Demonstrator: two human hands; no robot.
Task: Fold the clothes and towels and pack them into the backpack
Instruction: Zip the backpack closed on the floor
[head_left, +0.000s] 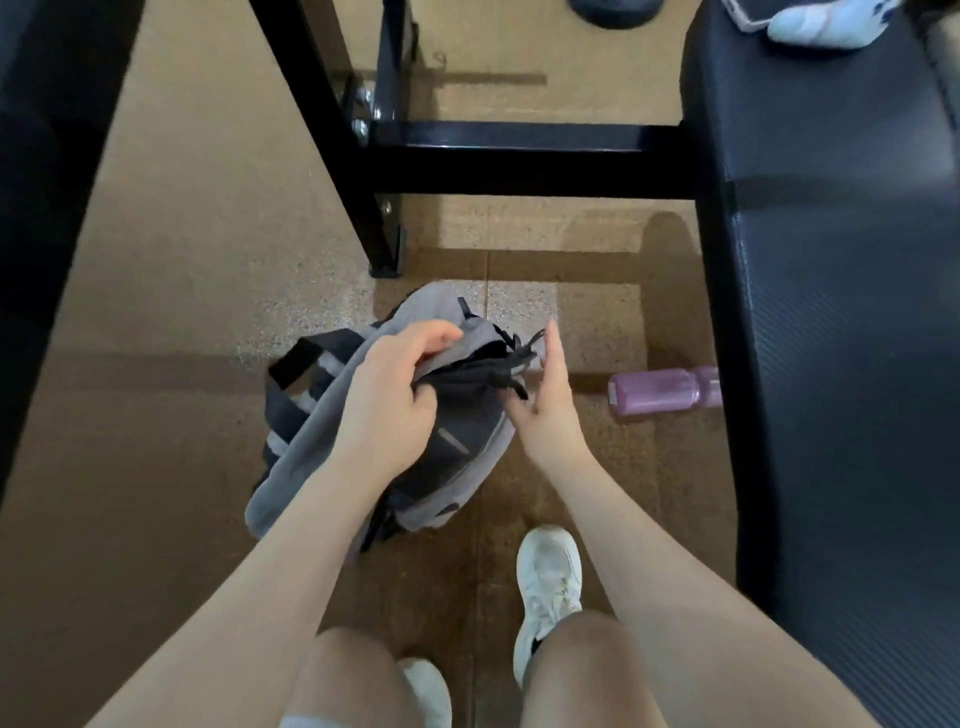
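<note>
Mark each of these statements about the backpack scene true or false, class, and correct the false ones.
1. The left hand grips the grey backpack at its top edge. True.
2. The pink bottle stands upright on the bench. False: it lies on its side on the floor, beside the black bench.
3. The right hand is at the backpack's black zipper pulls. True.
4. The backpack hangs on the person's shoulders. False: it is in front of the person, over the floor, held in the hands.
5. The person wears white shoes. True.
</note>
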